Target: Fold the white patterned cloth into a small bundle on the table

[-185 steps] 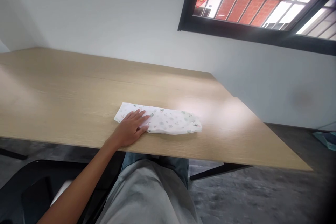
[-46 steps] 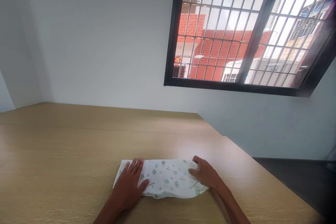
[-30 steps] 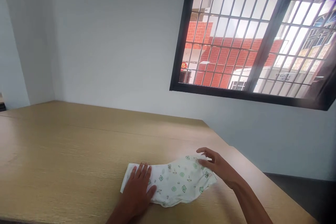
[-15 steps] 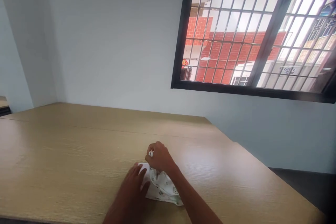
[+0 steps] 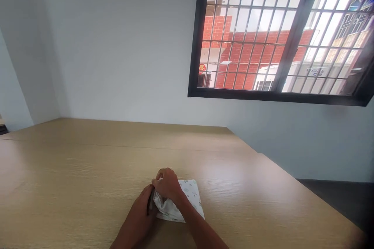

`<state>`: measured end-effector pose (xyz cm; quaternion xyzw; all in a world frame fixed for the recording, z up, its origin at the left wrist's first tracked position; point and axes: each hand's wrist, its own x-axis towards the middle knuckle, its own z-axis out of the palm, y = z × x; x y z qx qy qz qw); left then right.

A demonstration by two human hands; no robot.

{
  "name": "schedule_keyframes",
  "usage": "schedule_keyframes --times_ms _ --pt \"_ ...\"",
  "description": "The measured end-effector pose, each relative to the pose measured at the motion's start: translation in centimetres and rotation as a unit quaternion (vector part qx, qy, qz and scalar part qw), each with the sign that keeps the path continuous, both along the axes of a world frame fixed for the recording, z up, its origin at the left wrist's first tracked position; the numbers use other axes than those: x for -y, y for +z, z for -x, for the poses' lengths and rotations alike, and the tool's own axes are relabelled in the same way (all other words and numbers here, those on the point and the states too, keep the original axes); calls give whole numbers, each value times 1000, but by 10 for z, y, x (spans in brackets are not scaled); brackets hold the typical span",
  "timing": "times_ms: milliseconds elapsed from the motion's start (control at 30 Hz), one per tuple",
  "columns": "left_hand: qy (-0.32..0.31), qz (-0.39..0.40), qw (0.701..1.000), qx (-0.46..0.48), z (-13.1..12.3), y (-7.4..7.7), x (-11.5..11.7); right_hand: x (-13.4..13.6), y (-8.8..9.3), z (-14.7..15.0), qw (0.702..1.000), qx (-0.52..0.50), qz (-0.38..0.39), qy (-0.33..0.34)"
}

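A white cloth [image 5: 188,196] printed with small green motifs lies on the wooden table, its near left part bunched up. My right hand [image 5: 167,184] reaches across to the left and pinches the gathered fabric at the top of the bunch. My left hand [image 5: 139,207] presses against the same bunch from the left, its fingers curled around the fabric. The two hands touch each other and hide the cloth's left end. The flat right part of the cloth shows beyond them.
The pale wooden table top [image 5: 87,167] spreads to the left and far away, with a seam across it. Its right edge drops to a dark floor [image 5: 333,198]. Behind stands a white wall [image 5: 117,46] with a black-framed, barred window [image 5: 233,94].
My right hand has moved left and lower, to my left hand. The cloth is gathered into a tighter bunch and its visible part is shorter, no longer spread out lengthwise.
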<state>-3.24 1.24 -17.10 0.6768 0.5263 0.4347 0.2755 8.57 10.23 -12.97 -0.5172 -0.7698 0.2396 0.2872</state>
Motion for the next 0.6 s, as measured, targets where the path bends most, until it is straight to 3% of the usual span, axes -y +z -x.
schedule_keyframes --times_ms 200,367,500,600 --pt "32 9 998 56 12 -13 -2 9 6 -24 994 -85 43 55" --pt "26 23 999 38 9 -9 1 32 19 -58 978 -111 98 146" --pt "24 -3 999 -45 4 -8 3 54 15 -69 974 -36 4 225" --pt "20 -10 997 -69 3 -12 3 66 7 -71 970 -55 -37 234"
